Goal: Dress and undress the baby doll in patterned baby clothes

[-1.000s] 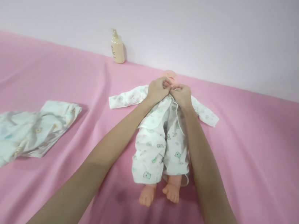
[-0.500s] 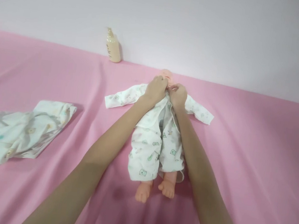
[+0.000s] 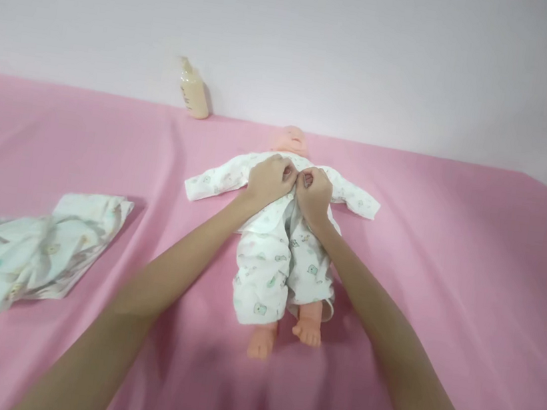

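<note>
A baby doll lies on its back, head toward the wall and feet toward me. It wears a white printed jacket with both sleeves spread out, and matching trousers. At the chest, my left hand pinches the jacket's front edge. My right hand pinches the other front edge right beside it, the fingertips of both hands nearly meeting. What lies between the fingertips is too small to make out. Below the hands the jacket's front parts over the trousers. Both bare doll feet stick out of the trouser legs.
A crumpled white printed cloth lies at the left on the pink sheet. A cream pump bottle stands at the back by the pale wall.
Both hands have moved from the doll's neck down to its chest, still pinching the jacket. The doll's face and the jacket's collar now show more. The view has shifted slightly.
</note>
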Motion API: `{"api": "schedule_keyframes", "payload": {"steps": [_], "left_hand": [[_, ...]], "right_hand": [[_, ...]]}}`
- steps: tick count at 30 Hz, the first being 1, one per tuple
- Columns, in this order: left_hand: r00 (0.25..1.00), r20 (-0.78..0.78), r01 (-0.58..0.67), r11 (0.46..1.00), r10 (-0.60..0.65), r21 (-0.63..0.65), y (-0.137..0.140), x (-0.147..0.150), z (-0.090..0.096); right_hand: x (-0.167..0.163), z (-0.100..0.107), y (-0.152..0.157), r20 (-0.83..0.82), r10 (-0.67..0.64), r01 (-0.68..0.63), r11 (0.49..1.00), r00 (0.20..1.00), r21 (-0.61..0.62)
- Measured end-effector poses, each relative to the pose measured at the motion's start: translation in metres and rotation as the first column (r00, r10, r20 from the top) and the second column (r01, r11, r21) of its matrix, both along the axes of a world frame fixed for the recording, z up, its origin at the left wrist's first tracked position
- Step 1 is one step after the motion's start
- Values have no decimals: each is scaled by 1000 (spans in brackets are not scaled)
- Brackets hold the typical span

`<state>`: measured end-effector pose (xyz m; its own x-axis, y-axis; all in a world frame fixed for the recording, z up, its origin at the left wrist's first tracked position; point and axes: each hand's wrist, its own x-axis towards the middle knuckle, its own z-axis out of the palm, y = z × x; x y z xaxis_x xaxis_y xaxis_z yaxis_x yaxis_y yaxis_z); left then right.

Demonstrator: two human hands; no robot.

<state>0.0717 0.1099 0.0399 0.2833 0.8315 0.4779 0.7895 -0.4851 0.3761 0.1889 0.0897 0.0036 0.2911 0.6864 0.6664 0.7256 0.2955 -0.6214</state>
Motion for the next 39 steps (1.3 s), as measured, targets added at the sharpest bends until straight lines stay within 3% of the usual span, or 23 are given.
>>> {"api": "schedule_keyframes", "payload": {"steps": [10,14,18,24,32,39], "left_hand": [[981,31,192,981,-192,15,1,-10,1],[984,104,151,988,-147,-27,3,-7,0],[982,163,106,992,-94,-65,4,-4,-2],[947,297,150,985,-119,-86,2,-5,-5],[965,216,149,989,-146,2,2,-5,-7],[964,227,150,988,-139,-33,1,-6,-6]], "right_hand": [[4,3,-5,-154,34,-27,999,988,43],[4,3,-7,-234,148,-127,986,961,105],[2,3,-9,-181,210,-183,971,961,157],[3,1,-9,-178,181,-156,977,967,144],[3,0,-7,-79,197,-177,963,977,201],[4,-1,-9,-55,239,-223,953,969,205]]}}
